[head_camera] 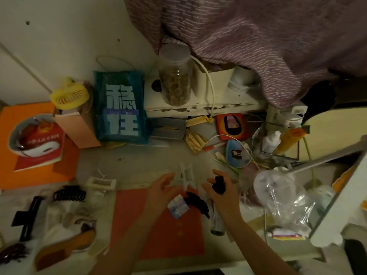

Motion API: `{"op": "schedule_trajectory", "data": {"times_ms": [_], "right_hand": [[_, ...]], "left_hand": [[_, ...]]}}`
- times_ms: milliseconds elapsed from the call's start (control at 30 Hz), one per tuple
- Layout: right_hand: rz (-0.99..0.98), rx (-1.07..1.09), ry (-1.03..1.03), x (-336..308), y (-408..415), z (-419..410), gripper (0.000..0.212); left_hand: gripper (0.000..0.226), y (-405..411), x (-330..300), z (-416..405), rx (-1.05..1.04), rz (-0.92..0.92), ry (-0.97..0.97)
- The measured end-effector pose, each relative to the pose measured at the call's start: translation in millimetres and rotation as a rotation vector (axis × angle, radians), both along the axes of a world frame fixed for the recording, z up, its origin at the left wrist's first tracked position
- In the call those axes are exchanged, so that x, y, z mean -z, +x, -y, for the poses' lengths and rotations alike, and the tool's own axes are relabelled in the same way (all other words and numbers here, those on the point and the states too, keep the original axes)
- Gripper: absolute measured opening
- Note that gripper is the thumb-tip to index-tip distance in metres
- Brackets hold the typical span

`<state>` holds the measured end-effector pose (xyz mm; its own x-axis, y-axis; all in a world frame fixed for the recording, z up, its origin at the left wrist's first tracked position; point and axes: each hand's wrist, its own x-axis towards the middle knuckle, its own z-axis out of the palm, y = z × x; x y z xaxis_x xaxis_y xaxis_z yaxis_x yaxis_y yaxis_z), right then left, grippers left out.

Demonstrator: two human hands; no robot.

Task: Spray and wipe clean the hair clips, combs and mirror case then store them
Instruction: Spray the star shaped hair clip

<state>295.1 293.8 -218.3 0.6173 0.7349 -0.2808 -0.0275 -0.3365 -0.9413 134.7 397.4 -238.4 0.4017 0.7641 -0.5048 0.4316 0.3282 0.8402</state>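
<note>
My right hand (pixel 222 197) grips a clear spray bottle (pixel 217 223) by its black nozzle, holding it upright over the desk. My left hand (pixel 160 192) hovers with fingers spread and nothing in them, just left of a white hair clip (pixel 187 175). Between my hands, a black hair clip (pixel 198 204) and a small blue-white square case (pixel 177 207) lie on a red sheet (pixel 168 235). At the left lie a black claw clip (pixel 69 195), a white rectangular clip (pixel 101 183), a black flat clip (pixel 27 217) and a wooden brush (pixel 63 248).
A blue bag (pixel 121 106), a yellow fan (pixel 69 96) and a jar (pixel 175 76) on a white shelf stand at the back. Orange folders (pixel 12 175) are far left. A plastic bag (pixel 284 199), bottles and cables crowd the right side.
</note>
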Motion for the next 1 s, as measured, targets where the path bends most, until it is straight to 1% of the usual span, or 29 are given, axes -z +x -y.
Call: {"op": "schedule_trajectory", "data": {"times_ms": [133, 233, 333, 533, 600, 700, 767, 867, 1000], "right_hand": [[-0.019, 0.01, -0.001, 8, 3, 5, 0.04], [-0.027, 0.019, -0.019, 19, 3, 10, 0.043], [-0.025, 0.034, -0.015, 30, 2, 13, 0.041], [-0.074, 0.114, -0.072, 46, -4, 12, 0.033], [-0.044, 0.101, -0.103, 49, -5, 15, 0.036], [-0.021, 0.107, -0.131, 51, -3, 17, 0.039], [0.0, 0.111, -0.138, 54, -1, 17, 0.037], [0.024, 0.142, -0.144, 57, 0, 16, 0.04], [0.044, 0.147, -0.148, 60, 1, 15, 0.041]], "left_hand": [[0.061, 16, 15, -7, 0.007, 0.002, 0.011], [0.05, 25, 27, -14, -0.069, 0.03, 0.072], [0.05, 29, 38, -22, -0.043, -0.007, 0.135], [0.051, 32, 59, -32, 0.006, -0.016, 0.187], [0.051, 33, 66, -34, 0.027, -0.003, 0.171], [0.044, 35, 71, -36, 0.035, 0.024, 0.146], [0.044, 36, 73, -36, 0.031, 0.032, 0.167], [0.046, 39, 77, -35, 0.039, 0.036, 0.203], [0.043, 42, 82, -37, 0.059, 0.021, 0.216]]}}
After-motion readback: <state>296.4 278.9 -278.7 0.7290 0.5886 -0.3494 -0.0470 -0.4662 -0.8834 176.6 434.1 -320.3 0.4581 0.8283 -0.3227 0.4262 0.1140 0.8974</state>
